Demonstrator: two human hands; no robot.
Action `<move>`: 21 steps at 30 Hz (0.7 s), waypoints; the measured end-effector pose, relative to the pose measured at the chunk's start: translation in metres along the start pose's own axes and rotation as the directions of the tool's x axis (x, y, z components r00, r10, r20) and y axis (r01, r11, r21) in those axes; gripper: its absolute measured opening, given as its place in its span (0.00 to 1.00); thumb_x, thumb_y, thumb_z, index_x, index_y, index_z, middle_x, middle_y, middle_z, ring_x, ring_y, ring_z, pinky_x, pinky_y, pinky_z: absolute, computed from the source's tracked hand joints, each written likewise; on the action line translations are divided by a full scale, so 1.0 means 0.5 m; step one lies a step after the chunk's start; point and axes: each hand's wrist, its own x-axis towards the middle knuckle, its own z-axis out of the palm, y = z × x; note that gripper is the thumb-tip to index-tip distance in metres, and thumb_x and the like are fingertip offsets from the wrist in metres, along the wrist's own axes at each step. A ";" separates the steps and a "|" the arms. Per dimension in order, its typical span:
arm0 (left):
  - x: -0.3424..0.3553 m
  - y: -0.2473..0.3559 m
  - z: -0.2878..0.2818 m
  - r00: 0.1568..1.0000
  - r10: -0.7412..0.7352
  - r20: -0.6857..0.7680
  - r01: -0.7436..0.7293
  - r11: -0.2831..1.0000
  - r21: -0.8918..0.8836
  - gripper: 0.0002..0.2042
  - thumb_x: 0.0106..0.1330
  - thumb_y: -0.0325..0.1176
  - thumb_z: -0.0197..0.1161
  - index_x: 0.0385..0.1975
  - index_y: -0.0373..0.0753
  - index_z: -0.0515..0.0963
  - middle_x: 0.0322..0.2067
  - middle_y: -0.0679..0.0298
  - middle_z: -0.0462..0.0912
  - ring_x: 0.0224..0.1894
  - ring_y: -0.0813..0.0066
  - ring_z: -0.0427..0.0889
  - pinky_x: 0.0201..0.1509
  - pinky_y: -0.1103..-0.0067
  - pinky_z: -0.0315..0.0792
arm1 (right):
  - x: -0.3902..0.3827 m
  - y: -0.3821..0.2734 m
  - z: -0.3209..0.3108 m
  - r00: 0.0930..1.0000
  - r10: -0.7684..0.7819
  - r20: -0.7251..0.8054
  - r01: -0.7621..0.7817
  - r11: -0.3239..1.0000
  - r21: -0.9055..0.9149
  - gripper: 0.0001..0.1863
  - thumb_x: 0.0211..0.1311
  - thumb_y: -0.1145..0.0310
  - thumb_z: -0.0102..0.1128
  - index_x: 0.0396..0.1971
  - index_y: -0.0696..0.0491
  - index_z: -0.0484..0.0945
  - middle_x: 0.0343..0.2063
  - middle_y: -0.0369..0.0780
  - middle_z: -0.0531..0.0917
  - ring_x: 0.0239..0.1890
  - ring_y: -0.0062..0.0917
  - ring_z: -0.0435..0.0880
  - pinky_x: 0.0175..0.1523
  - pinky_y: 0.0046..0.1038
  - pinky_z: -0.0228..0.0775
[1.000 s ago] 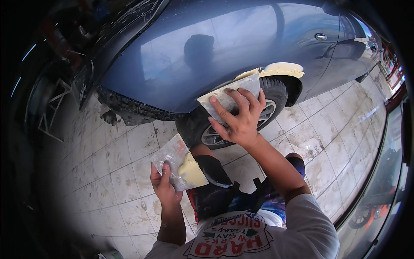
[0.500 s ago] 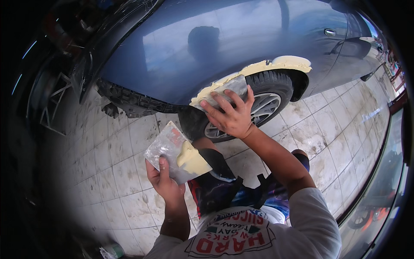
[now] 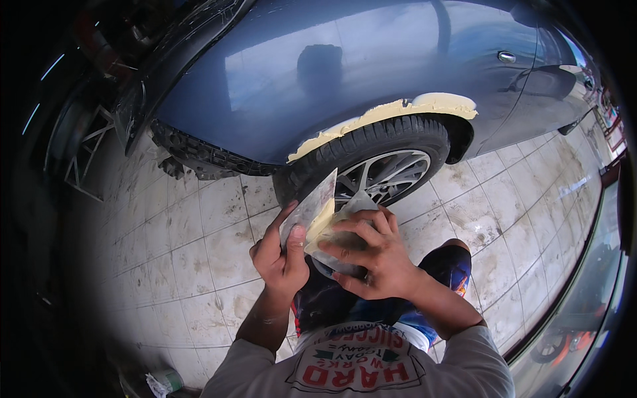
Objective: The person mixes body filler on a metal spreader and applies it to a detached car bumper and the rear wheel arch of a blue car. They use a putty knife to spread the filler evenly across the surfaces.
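My left hand (image 3: pixel 282 255) is closed on a thin, flat mixing plate (image 3: pixel 309 211), its thumb across the near face. Pale yellow body filler (image 3: pixel 323 221) lies on that plate's right side. A grey putty spreader (image 3: pixel 358 207) is gripped in my right hand (image 3: pixel 371 255), fingers spread over its back. The spreader's edge meets the filler on the plate, so both tools come together in a V before my knees. Beyond them, a band of yellow filler (image 3: pixel 381 114) follows the wheel arch of a dark blue car (image 3: pixel 279 99). Its surface looks uneven and ridged.
Below the arch is the front wheel (image 3: pixel 391 174), black tyre and silver spokes. Underbody trim (image 3: pixel 206 149) is exposed at the car's left end. A metal stand (image 3: pixel 86 156) stands far left, a container (image 3: pixel 164 383) lower left. Stained white tiles (image 3: pixel 179 265) cover the floor.
My right hand has come away from the wheel arch with the spreader, down to the plate. My left hand has tilted the plate up and moved it right, toward the spreader.
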 end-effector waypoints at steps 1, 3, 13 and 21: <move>0.005 0.009 -0.006 0.998 0.062 0.005 -0.062 0.998 -0.030 0.17 0.77 0.31 0.62 0.56 0.22 0.80 0.43 0.48 0.90 0.39 0.70 0.88 0.44 0.77 0.80 | -0.014 0.009 0.013 1.000 0.006 0.017 -0.007 0.999 0.041 0.26 0.50 0.55 0.75 0.53 0.36 0.90 0.59 0.33 0.79 0.60 0.38 0.74 0.65 0.51 0.59; 0.022 0.016 -0.013 0.979 0.100 -0.177 -0.128 0.980 -0.155 0.16 0.78 0.31 0.62 0.56 0.23 0.78 0.47 0.49 0.88 0.44 0.70 0.86 0.49 0.75 0.79 | -0.033 0.039 0.037 0.990 0.130 0.058 -0.140 0.962 0.235 0.27 0.50 0.58 0.75 0.55 0.38 0.90 0.59 0.35 0.79 0.60 0.39 0.74 0.65 0.49 0.61; 0.005 -0.025 -0.030 0.968 -0.173 -0.180 0.124 0.959 -0.255 0.15 0.78 0.30 0.61 0.56 0.26 0.76 0.49 0.57 0.84 0.50 0.73 0.81 0.55 0.77 0.75 | 0.124 0.214 -0.104 0.761 -0.147 -0.632 -0.233 0.847 -0.478 0.28 0.50 0.54 0.74 0.55 0.38 0.89 0.59 0.41 0.79 0.61 0.45 0.72 0.68 0.58 0.56; -0.011 -0.036 -0.043 0.952 -0.269 -0.143 0.201 0.907 -0.369 0.13 0.77 0.29 0.62 0.54 0.27 0.78 0.47 0.58 0.85 0.49 0.74 0.82 0.56 0.77 0.74 | 0.080 0.210 -0.050 0.782 -0.116 -0.612 -0.247 0.845 -0.474 0.27 0.50 0.50 0.72 0.54 0.34 0.89 0.59 0.36 0.80 0.63 0.43 0.72 0.71 0.62 0.48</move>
